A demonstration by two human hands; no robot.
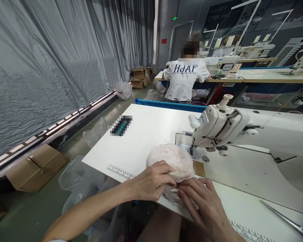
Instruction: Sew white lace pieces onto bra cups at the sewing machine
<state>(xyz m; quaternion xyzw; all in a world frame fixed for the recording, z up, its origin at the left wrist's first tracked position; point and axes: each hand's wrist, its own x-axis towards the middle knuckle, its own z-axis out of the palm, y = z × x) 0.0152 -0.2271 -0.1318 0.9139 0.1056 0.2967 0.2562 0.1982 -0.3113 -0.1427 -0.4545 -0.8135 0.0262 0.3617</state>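
Note:
A stack of pale pinkish-white, rounded fabric pieces (170, 157) with frayed edges and loose threads lies at the front of the white table. My left hand (154, 179) grips the near edge of the stack with curled fingers; its thumb is mostly hidden. Close beside it, my right hand (200, 198) has its fingers bent over the crumpled lower part of the same fabric. Just beyond the stack stands the needle end of a white sewing machine (212, 129). The fabric is short of the needle and presser foot (192, 149).
Metal tweezers (288, 218) lie at the right. A pixelated dark object (121, 125) is on the table's (151, 121) far left. Cardboard boxes (37, 167) and plastic bags (83, 178) sit on the floor. Ahead, a person in a white shirt (185, 79) sits at another sewing table.

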